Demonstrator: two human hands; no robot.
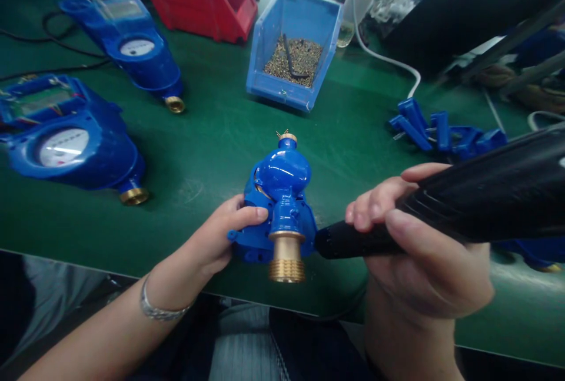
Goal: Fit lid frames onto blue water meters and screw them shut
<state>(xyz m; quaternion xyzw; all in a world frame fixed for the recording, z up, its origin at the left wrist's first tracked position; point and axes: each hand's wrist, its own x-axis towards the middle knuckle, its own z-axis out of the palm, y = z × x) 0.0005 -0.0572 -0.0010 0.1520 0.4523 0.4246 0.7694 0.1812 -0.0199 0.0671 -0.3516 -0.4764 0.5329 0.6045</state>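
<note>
Nearest is a black tool (481, 192), gripped in the curled right hand (435, 266), its tip at the edge of a meter (285, 172). The left hand (227, 222), partly closed, holds the meter (brass thread (286, 271) facing this way) near the front of the table (198, 133). Beyond stands a blue bin (282, 97) of small parts (304, 54).

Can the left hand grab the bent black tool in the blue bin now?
Probably not while the left hand is holding the blue meter, but nothing seems to cover the bent black tool in the open blue bin.
</note>
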